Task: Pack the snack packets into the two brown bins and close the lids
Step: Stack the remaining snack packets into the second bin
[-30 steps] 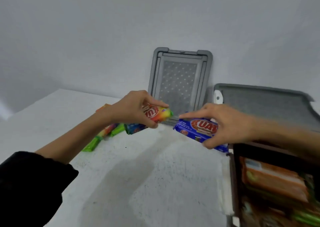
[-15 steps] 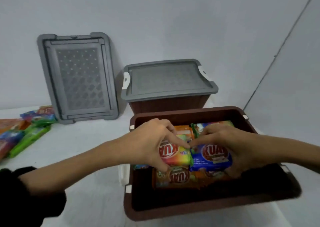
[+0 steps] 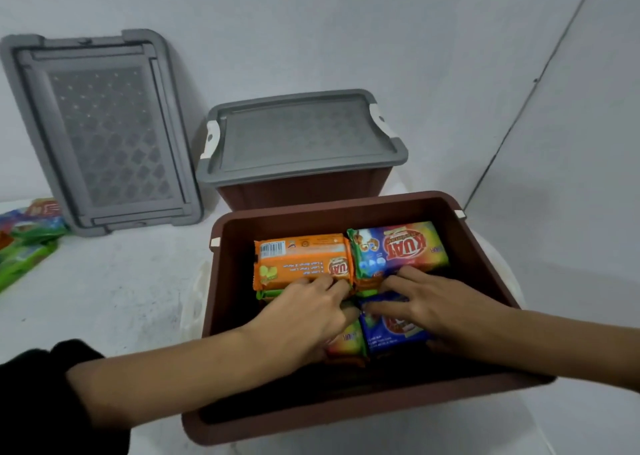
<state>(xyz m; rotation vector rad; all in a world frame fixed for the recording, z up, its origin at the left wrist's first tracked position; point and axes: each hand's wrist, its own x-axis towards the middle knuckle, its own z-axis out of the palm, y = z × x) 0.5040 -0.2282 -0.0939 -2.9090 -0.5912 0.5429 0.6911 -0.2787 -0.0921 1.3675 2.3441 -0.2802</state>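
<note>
In the open brown plastic bin (image 3: 346,209), the rainbow foil snack packet (image 3: 346,343) and the blue foil snack packet (image 3: 391,333), held above it 0.5 s ago, now lie down: 2 more stowed. The right hand (image 3: 443,310) presses flat-fingered; the left hand (image 3: 304,312) covers its packet, hold unclear.

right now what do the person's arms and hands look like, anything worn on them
The left arm wears a black sleeve that ends short of the forearm, which is bare. The right arm is bare as far as the frame shows, with no sleeve in view. Neither the left hand nor the right hand shows a glove, ring or watch.
</note>
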